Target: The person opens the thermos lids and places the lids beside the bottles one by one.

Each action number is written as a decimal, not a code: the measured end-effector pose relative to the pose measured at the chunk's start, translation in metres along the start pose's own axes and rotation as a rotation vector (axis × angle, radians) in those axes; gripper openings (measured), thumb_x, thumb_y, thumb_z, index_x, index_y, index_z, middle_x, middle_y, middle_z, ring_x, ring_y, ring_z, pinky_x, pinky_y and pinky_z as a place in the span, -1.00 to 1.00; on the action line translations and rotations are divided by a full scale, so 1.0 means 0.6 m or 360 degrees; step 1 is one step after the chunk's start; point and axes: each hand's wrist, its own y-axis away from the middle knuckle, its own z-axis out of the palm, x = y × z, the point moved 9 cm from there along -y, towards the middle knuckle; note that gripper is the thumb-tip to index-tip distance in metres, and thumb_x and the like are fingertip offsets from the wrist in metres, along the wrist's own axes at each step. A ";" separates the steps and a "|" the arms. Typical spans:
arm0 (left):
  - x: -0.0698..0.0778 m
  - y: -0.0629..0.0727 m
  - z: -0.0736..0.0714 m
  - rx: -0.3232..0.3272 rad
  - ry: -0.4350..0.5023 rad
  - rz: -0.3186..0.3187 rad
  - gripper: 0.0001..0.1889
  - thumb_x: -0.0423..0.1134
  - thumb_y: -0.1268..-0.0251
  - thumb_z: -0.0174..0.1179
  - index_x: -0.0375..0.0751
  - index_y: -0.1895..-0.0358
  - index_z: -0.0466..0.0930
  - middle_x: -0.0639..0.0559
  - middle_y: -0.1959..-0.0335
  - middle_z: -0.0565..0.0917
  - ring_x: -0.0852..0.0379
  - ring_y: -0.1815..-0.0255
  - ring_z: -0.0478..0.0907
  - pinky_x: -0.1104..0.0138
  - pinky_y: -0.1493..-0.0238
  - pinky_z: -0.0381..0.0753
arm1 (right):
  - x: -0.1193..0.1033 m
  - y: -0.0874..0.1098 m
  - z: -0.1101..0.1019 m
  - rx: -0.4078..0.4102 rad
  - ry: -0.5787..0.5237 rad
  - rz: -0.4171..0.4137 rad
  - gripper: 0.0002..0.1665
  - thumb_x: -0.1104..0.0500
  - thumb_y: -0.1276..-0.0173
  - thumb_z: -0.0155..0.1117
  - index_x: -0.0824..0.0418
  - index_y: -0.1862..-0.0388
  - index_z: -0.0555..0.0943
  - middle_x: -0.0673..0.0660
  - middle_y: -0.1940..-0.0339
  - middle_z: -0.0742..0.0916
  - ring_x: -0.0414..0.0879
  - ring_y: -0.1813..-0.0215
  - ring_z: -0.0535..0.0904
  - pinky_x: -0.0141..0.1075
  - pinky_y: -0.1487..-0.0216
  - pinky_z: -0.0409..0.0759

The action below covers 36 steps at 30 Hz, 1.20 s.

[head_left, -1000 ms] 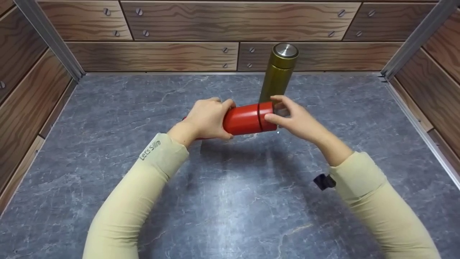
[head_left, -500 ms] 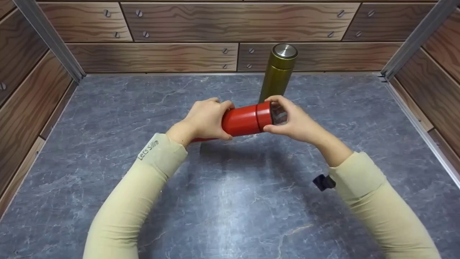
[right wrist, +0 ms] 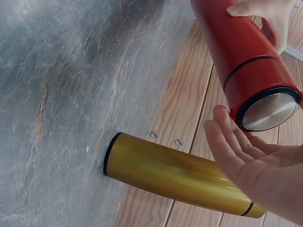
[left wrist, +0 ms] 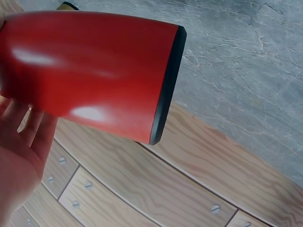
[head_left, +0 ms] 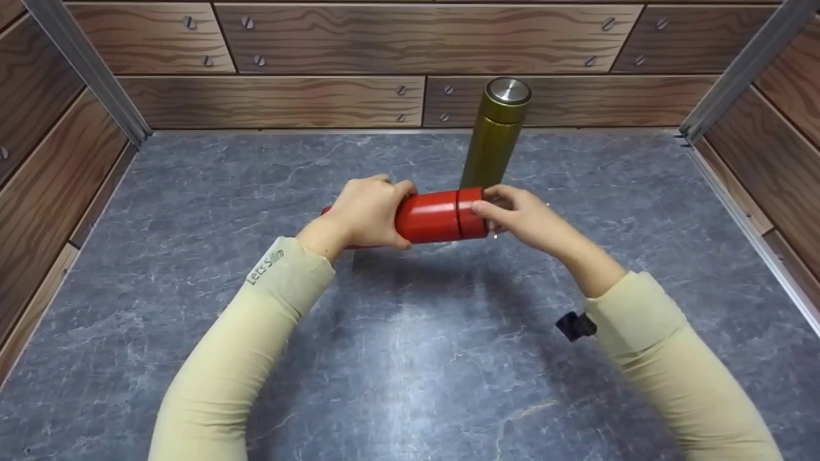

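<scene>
A red thermos flask [head_left: 428, 216] lies nearly level above the grey tabletop, its lid end to the right. My left hand [head_left: 368, 211] grips its body from above, the thumb on the near side. In the left wrist view its black-rimmed base [left wrist: 169, 85] sticks out past the fingers. My right hand [head_left: 528, 221] is at the lid [head_left: 472, 213], thumb on its near side and fingertips at its far edge. The right wrist view shows the lid's steel top [right wrist: 270, 111] between thumb and fingers, the palm apart from it.
Just behind the lid stands an upright gold thermos flask [head_left: 493, 137] with a steel-topped lid. Wood-patterned walls [head_left: 288, 102] border the grey marbled table [head_left: 256, 166] at the back and both sides. A small black object [head_left: 575, 326] sits by the right cuff.
The right hand has closed round the lid, opened slightly off its end, then come back onto it a little lower. The lid end has dipped slightly; the left hand keeps its grip.
</scene>
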 end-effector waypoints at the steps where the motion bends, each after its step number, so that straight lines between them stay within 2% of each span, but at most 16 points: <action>1: 0.000 0.000 0.000 -0.0001 -0.0001 -0.0001 -0.30 0.14 0.25 0.37 -0.05 -0.08 0.46 0.03 0.19 0.68 0.07 0.14 0.51 0.12 0.17 0.56 | -0.003 0.000 0.000 0.0004 -0.0012 -0.0033 -0.34 -0.04 -0.35 0.11 0.38 -0.25 0.33 0.32 -0.03 0.60 0.01 0.05 0.54 -0.24 0.01 0.51; 5: -0.002 0.001 -0.002 0.0011 0.0003 -0.0008 -0.30 0.14 0.25 0.38 -0.04 -0.08 0.47 0.03 0.19 0.68 0.07 0.15 0.51 0.13 0.18 0.56 | -0.016 0.002 -0.002 0.0024 -0.0049 -0.0208 -0.36 0.18 -0.23 0.25 0.32 -0.24 0.30 0.32 -0.11 0.54 0.09 -0.11 0.48 -0.11 -0.09 0.49; 8: -0.003 0.001 -0.001 0.0021 0.0016 -0.0013 -0.30 0.13 0.25 0.38 -0.03 -0.08 0.47 0.03 0.19 0.68 0.07 0.14 0.51 0.13 0.18 0.56 | -0.021 0.003 0.000 0.0029 -0.0059 -0.0272 -0.30 0.24 -0.18 0.29 0.30 -0.27 0.25 0.32 -0.17 0.50 0.12 -0.16 0.44 -0.04 -0.13 0.48; 12: -0.004 0.002 -0.001 0.0037 0.0024 -0.0020 -0.31 0.13 0.24 0.38 -0.04 -0.08 0.47 0.03 0.19 0.69 0.07 0.14 0.50 0.13 0.19 0.56 | -0.014 0.002 0.002 0.0024 -0.0072 -0.0158 -0.24 0.08 -0.28 0.23 0.28 -0.35 0.16 0.33 -0.23 0.45 0.14 -0.19 0.44 -0.05 -0.12 0.50; 15: -0.004 0.001 -0.003 0.0045 0.0011 -0.0020 -0.31 0.13 0.25 0.38 -0.04 -0.07 0.47 0.04 0.19 0.69 0.08 0.13 0.50 0.12 0.20 0.56 | -0.004 0.002 0.003 0.0017 -0.0033 -0.0008 -0.21 -0.11 -0.34 0.11 0.30 -0.37 0.16 0.32 -0.11 0.51 0.08 -0.04 0.51 -0.19 0.02 0.55; 17: -0.004 0.000 -0.002 0.0043 0.0000 -0.0015 -0.32 0.12 0.25 0.38 -0.04 -0.07 0.47 0.04 0.20 0.69 0.07 0.14 0.50 0.12 0.20 0.56 | -0.001 0.003 0.005 0.0017 0.0002 0.0034 -0.22 -0.15 -0.35 0.08 0.33 -0.34 0.21 0.30 -0.03 0.55 0.02 0.08 0.52 -0.27 0.10 0.54; 20: -0.004 0.001 0.000 0.0033 -0.0005 -0.0010 -0.32 0.12 0.25 0.38 -0.04 -0.06 0.47 0.04 0.21 0.68 0.07 0.15 0.51 0.13 0.20 0.56 | -0.002 0.002 0.008 0.0021 0.0008 -0.0021 -0.25 -0.07 -0.30 0.18 0.33 -0.30 0.25 0.30 0.00 0.57 0.02 0.07 0.52 -0.26 0.07 0.53; 23: -0.005 0.003 0.002 0.0031 -0.0006 -0.0005 -0.32 0.12 0.26 0.38 -0.04 -0.05 0.48 0.03 0.21 0.68 0.07 0.16 0.52 0.12 0.21 0.56 | -0.009 0.002 0.009 0.0023 0.0006 -0.0133 -0.27 0.08 -0.21 0.31 0.28 -0.27 0.24 0.30 -0.08 0.54 0.06 -0.01 0.50 -0.17 -0.01 0.52; 27: -0.005 0.003 -0.001 0.0044 -0.0030 -0.0011 -0.33 0.11 0.25 0.39 -0.06 -0.05 0.48 0.02 0.22 0.68 0.05 0.16 0.52 0.12 0.21 0.57 | -0.016 0.002 0.011 0.0012 0.0017 -0.0203 -0.23 0.15 -0.15 0.35 0.25 -0.28 0.21 0.30 -0.13 0.48 0.11 -0.05 0.46 -0.09 -0.07 0.49; 30: -0.002 0.002 -0.001 0.0039 -0.0068 -0.0008 -0.34 0.10 0.24 0.39 -0.07 -0.04 0.47 0.01 0.22 0.69 0.04 0.15 0.51 0.11 0.20 0.57 | -0.011 0.001 0.010 0.0012 -0.0017 -0.0144 -0.14 0.07 -0.18 0.33 0.23 -0.36 0.13 0.30 -0.21 0.44 0.14 -0.13 0.44 -0.04 -0.11 0.49; 33: 0.002 0.001 0.001 0.0023 -0.0097 0.0002 -0.33 0.10 0.23 0.38 -0.09 -0.04 0.46 0.00 0.22 0.69 0.04 0.15 0.50 0.10 0.19 0.57 | -0.003 0.001 0.006 0.0038 -0.0075 -0.0050 -0.09 -0.07 -0.27 0.23 0.23 -0.43 0.05 0.32 -0.27 0.41 0.16 -0.20 0.44 -0.03 -0.12 0.50; 36: 0.004 0.001 0.000 0.0023 -0.0098 0.0005 -0.34 0.10 0.23 0.37 -0.09 -0.04 0.46 0.00 0.23 0.69 0.04 0.15 0.50 0.11 0.20 0.57 | 0.000 0.001 0.003 0.0075 -0.0080 0.0015 -0.17 -0.15 -0.35 0.08 0.26 -0.41 0.09 0.35 -0.21 0.47 0.13 -0.07 0.53 -0.13 -0.01 0.56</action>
